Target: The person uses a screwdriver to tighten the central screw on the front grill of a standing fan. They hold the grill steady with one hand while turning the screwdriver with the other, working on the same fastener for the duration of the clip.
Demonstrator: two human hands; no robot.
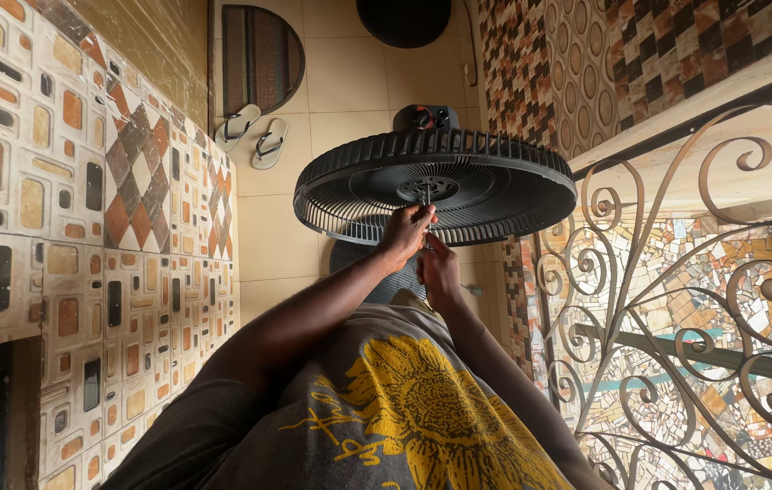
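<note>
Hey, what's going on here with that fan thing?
A person looks down at a black fan guard, a round cage lying flat, with a fan base behind it. Both hands meet at its hub: the left hand closes on the metal shaft sticking up from the centre, and the right hand sits just below it, fingers curled. What the right hand holds is hidden. A pair of sandals lies on the tiled floor beyond.

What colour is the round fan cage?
Black fan cage, clearest in the head view.
</note>
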